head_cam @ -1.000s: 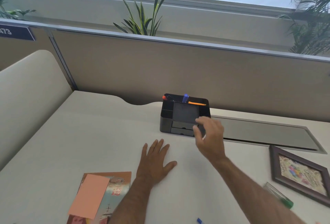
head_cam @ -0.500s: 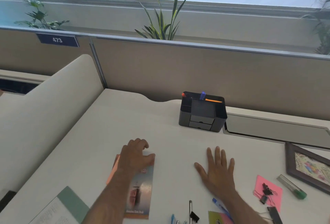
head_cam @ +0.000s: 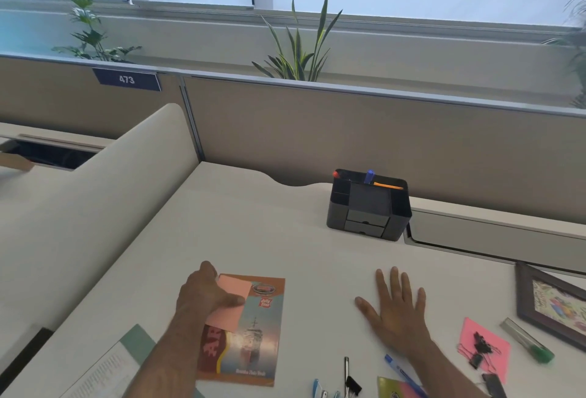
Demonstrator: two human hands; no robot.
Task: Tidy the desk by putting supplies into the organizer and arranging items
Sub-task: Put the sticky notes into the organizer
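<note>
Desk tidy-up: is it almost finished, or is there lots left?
Just started. The organizer already holds a blue marker, an orange pencil and something red-tipped. In hand: the left hand presses a salmon sticky note on the booklet; the right hand rests flat. Left: binder clips, pink note, green-capped tube, blue pen, picture frame.

Office cubicle workstation. Enclosed by fabric partition panels [head_cam: 348,137] with metal trim; numbered plate "473" [head_cam: 126,79] at far left. Pale surface [head_cam: 253,233] with black desk organizer [head_cam: 369,206] at far edge, binder clips [head_cam: 480,348] near right. Potted plants [head_cam: 298,49] along window ledge beyond.
</note>
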